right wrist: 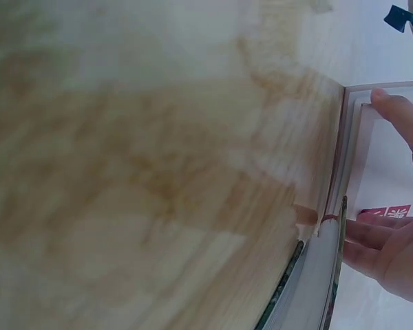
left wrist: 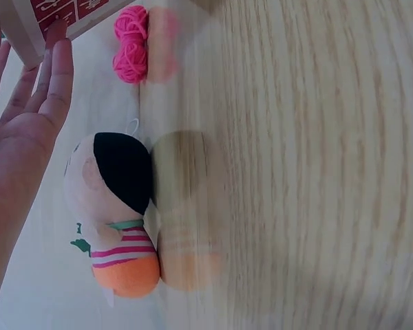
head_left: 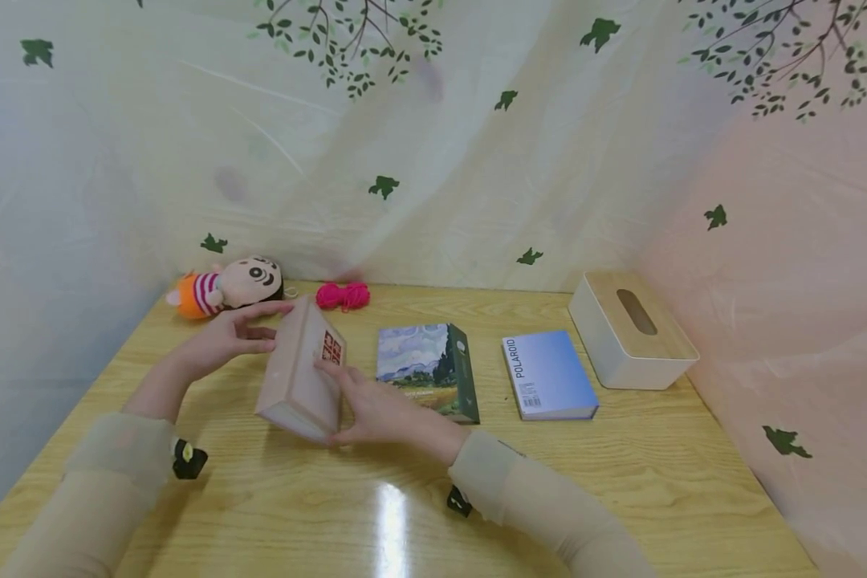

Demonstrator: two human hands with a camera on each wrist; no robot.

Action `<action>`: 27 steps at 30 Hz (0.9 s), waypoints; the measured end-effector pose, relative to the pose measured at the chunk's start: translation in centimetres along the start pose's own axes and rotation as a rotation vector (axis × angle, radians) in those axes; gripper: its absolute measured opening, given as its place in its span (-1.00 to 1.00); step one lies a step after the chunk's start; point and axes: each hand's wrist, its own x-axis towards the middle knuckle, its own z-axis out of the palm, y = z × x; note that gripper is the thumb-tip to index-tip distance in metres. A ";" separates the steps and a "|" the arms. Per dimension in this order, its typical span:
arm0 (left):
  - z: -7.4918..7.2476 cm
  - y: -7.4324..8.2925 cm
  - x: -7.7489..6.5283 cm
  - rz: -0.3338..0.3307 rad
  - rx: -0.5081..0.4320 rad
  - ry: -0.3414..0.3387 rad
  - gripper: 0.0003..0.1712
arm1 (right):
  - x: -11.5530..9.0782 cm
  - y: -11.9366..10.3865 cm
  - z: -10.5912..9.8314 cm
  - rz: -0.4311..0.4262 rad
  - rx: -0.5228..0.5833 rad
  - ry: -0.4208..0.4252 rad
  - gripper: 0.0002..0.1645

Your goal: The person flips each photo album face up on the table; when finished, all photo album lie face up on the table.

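Observation:
A thick beige book (head_left: 296, 373) with a red emblem on its cover stands tilted at left of centre, page edges facing the front. My left hand (head_left: 220, 341) holds it by the spine and upper edge; in the left wrist view its fingers (left wrist: 55, 82) reach the corner by the red panel. On the other side my right hand (head_left: 386, 409) grips the lower part, fingers over the cover and thumb near the bottom corner. Close beside that hand lies a book with a painted landscape cover (head_left: 422, 361), partly hidden by the hand and wrist.
A blue Polaroid book (head_left: 552, 373) lies right of the landscape book, near a white tissue box with a wooden lid (head_left: 636, 337). At the back left are a plush doll (head_left: 231, 289) and pink yarn (head_left: 343, 296). Patterned cloth (head_left: 448, 160) hangs behind the wooden table (head_left: 274, 514).

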 end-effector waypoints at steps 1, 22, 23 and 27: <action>-0.1 -0.1 0.0 -0.002 -0.005 -0.001 -0.28 | 0.0 0.0 0.0 0.002 -0.003 -0.001 0.39; -0.1 -1.2 0.1 -0.087 0.042 0.014 -0.22 | 0.8 1.5 -0.3 0.030 0.023 -0.067 0.14; -0.1 -1.4 0.1 -0.091 0.042 0.017 -0.23 | 0.9 1.6 -0.3 0.029 0.027 -0.071 0.13; 0.0 -1.9 0.4 -0.093 0.024 0.023 -0.20 | 1.1 2.2 -0.3 0.018 0.019 -0.075 0.07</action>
